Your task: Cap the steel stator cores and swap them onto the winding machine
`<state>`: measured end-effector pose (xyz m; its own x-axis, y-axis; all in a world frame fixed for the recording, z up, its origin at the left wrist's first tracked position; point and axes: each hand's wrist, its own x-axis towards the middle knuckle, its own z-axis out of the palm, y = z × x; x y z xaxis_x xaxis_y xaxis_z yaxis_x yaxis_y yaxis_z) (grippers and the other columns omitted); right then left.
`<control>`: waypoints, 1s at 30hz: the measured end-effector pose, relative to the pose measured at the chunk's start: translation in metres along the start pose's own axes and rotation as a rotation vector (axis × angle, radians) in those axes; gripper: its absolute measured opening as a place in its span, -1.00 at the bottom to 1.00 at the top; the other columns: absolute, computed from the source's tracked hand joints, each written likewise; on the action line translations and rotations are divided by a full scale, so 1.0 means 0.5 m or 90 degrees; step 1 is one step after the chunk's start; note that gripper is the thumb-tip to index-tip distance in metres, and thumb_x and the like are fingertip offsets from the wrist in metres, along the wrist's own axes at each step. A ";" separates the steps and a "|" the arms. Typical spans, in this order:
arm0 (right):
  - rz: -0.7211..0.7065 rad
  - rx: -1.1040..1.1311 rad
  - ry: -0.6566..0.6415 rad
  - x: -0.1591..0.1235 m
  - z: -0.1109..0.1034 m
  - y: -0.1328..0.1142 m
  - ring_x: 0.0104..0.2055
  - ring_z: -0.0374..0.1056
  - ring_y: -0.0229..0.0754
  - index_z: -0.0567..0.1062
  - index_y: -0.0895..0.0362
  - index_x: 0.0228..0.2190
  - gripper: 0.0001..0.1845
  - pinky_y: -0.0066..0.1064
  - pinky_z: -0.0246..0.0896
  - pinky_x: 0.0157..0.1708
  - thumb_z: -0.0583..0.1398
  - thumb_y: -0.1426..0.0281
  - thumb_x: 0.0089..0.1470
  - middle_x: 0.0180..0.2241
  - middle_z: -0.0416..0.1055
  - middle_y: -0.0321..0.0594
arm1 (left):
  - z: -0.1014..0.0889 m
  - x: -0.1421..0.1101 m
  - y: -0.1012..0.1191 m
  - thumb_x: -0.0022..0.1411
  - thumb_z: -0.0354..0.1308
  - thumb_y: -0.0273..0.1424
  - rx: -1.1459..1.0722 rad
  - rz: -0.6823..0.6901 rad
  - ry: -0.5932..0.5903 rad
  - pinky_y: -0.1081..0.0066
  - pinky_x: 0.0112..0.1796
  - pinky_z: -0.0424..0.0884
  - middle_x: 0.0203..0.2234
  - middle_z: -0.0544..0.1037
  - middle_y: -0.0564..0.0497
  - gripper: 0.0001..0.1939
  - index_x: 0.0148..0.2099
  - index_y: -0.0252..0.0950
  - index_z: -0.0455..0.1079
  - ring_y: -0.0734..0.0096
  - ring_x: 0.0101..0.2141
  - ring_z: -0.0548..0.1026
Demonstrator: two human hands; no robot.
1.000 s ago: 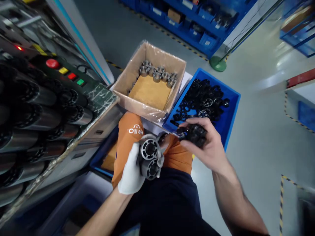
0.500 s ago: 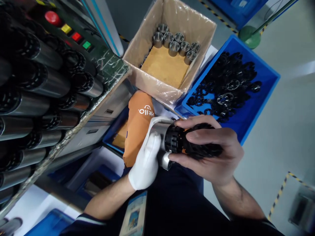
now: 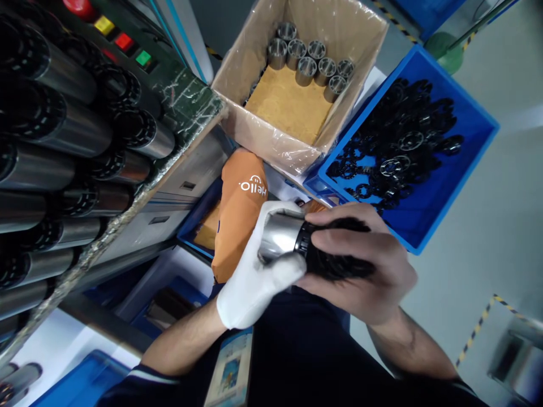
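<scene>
My left hand (image 3: 250, 282), in a white glove, is wrapped around a shiny metal cylinder (image 3: 280, 234) in front of my body. The thumb crosses the cylinder's near side. A black ribbed ring (image 3: 302, 239) sits at the cylinder's right end. My bare right hand (image 3: 382, 277) grips a stack of black plastic pieces (image 3: 341, 263), blurred by motion. The stack is up against the ringed end; whether the two are joined I cannot tell. An orange sleeve-like cover with "Hello" printed on it (image 3: 240, 215) lies just beyond my left hand.
A plastic-lined cardboard box (image 3: 271, 133) holds several metal cylinders. Right of it, a blue bin (image 3: 453, 198) contains many black rings. More ringed cylinders (image 3: 80, 124) crowd the bench at left, near coloured buttons (image 3: 124, 41). The foil-wrapped bench edge (image 3: 106, 226) is close by.
The black stack in my right hand has come closer to the cylinder, covering the gap between them. My left thumb has moved across toward the ring. The view has shifted slightly.
</scene>
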<state>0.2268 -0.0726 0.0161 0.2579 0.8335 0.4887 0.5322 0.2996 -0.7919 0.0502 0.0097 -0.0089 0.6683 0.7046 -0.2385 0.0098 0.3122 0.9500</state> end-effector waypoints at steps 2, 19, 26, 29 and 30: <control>0.063 -0.044 -0.010 0.003 -0.004 -0.006 0.16 0.62 0.12 0.66 -0.06 0.21 -0.40 0.01 0.69 0.17 0.64 0.31 0.21 0.12 0.58 -0.11 | 0.006 0.006 -0.021 0.33 0.50 0.18 -0.079 0.016 0.019 0.02 0.13 0.70 0.12 0.64 -0.07 -0.31 0.31 -0.02 0.48 -0.03 0.08 0.67; -0.011 -0.159 -0.105 -0.019 -0.025 0.009 0.11 0.66 0.04 0.46 0.03 0.53 -0.21 -0.16 0.69 0.25 0.50 0.32 0.40 0.13 0.64 -0.07 | 0.000 0.041 0.007 0.23 0.67 -0.19 -0.296 -0.194 -0.001 -0.01 0.24 0.63 0.08 0.75 -0.10 -0.49 0.11 -0.21 0.61 -0.12 0.21 0.68; 0.010 -0.189 -0.175 -0.022 -0.039 0.019 0.06 0.63 0.00 0.28 -0.14 0.64 -0.15 -0.16 0.72 0.22 0.36 0.45 0.50 0.05 0.57 -0.09 | 0.015 0.037 -0.003 0.29 0.63 -0.23 -0.259 -0.192 0.075 0.15 0.09 0.69 0.00 0.73 -0.08 -0.51 0.15 -0.22 0.57 0.03 0.10 0.71; 0.044 -0.100 -0.167 -0.014 -0.043 0.018 0.13 0.62 -0.05 0.43 -0.04 0.53 -0.24 -0.27 0.69 0.21 0.42 0.47 0.43 0.16 0.62 -0.14 | 0.021 0.040 -0.008 0.24 0.65 -0.25 -0.192 -0.087 0.153 0.20 0.12 0.66 -0.04 0.70 0.01 -0.49 0.11 -0.18 0.52 0.19 0.00 0.70; 0.062 -0.074 -0.164 -0.012 -0.044 0.017 0.15 0.61 -0.06 0.47 -0.03 0.48 -0.28 -0.30 0.69 0.20 0.45 0.46 0.41 0.18 0.64 -0.16 | 0.022 0.040 -0.011 0.20 0.67 -0.28 -0.144 -0.033 0.183 0.22 0.10 0.66 -0.06 0.68 0.04 -0.47 0.10 -0.15 0.50 0.24 -0.05 0.69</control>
<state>0.2474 -0.0852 0.0145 0.1070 0.9507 0.2912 0.6077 0.1692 -0.7759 0.0716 0.0150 -0.0166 0.4347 0.8244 -0.3625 -0.1485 0.4626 0.8740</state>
